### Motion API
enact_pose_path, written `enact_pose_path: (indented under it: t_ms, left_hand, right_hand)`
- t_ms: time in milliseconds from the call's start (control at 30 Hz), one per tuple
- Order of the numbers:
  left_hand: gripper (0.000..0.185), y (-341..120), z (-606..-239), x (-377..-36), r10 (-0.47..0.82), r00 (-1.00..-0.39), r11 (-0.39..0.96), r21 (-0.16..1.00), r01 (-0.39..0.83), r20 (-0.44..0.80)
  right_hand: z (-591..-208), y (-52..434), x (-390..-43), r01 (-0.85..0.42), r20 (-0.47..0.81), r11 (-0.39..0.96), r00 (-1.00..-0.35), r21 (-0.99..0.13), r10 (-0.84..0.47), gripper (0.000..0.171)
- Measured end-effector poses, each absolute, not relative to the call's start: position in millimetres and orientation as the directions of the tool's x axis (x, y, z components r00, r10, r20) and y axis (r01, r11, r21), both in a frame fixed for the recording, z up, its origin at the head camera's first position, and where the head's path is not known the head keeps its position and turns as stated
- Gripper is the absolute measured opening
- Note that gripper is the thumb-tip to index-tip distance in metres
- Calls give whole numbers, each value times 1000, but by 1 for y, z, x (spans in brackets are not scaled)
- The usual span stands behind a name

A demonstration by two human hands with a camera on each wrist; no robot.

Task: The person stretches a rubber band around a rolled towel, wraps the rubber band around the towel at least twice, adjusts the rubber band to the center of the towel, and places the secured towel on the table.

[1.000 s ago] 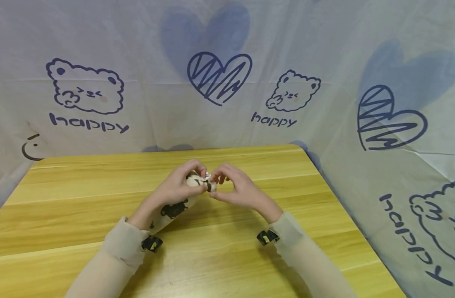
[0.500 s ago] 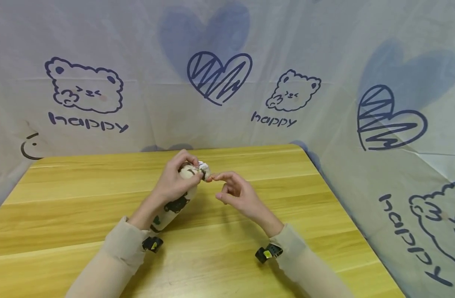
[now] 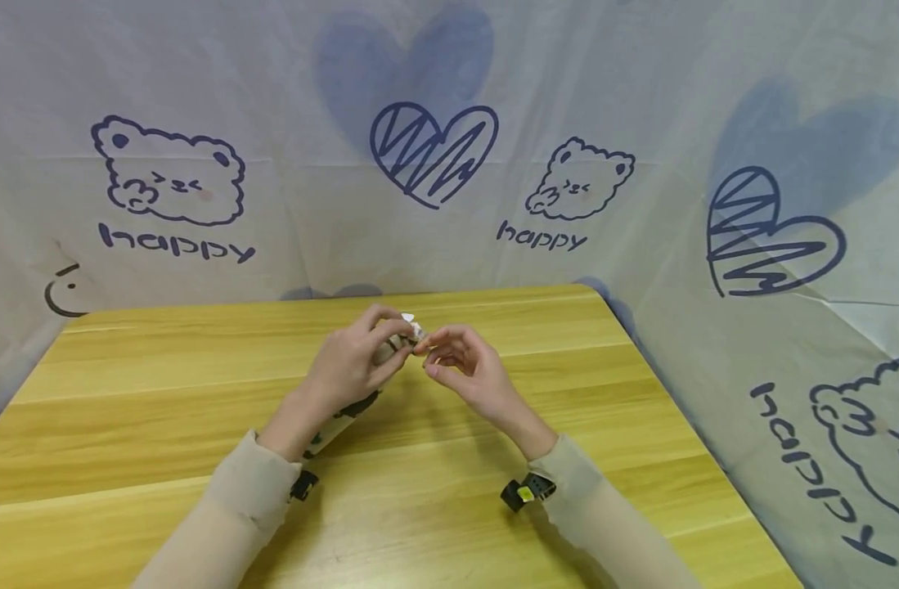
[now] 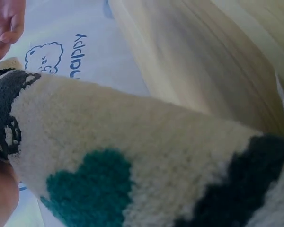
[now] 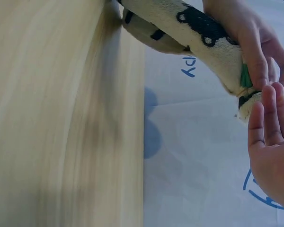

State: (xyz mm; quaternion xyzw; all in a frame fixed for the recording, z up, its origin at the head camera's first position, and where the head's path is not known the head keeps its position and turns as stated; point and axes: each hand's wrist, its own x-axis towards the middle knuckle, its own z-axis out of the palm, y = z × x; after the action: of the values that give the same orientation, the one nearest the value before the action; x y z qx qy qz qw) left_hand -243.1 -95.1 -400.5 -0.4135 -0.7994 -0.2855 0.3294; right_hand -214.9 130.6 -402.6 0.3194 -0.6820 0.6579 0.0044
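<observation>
Cloth roll, fuzzy, cream, tapered, in left-hand fingers

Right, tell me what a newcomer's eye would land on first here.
Probably the pale backdrop behind the table, printed with blue bears, hearts and the word "happy". Then the cream cloth over the table, held by the left hand near one end; its green heart stands out in the left wrist view.

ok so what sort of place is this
Probably an indoor tabletop workspace, perhaps for filming: a wood-grain table, a pale backdrop printed with bears and hearts, and dark wrist-worn devices.
</observation>
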Motion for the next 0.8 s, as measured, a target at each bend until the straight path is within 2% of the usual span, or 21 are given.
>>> enact_pose_path:
  t_ms: [133,267,433,533,633,800]
  left_hand:
    - [18,-94,-400,-243,506,-437,535,126,836,744]
    - [10,-94,-400,-243,524,-451,526,141,838,723]
    - [12,-95,-401,-241,497,-473,468,234,852,728]
    - [13,-94,-398,-240,470,-480,403,304,863,741]
    - [13,-93,-396,-242,433,-473,352,339,872,767]
    - [14,-90,-395,-242,362,-467,313,367,876,806]
  right_hand:
    - [-402,129,-216,-483,443,-28,-778,-875,-445,32]
    - [-401,127,-217,-562,455,106,-754,-821,-473,31]
    - [-397,129,-218,-702,522,338,-701,-627,-486,29]
    - [-397,132,-220,-754,584,428,-656,-498,-477,28]
    - [-399,135,-223,-784,635,439,-617,-439,-465,30]
    - [-405,137,-225,-812,676,395,-580,-430,-454,35]
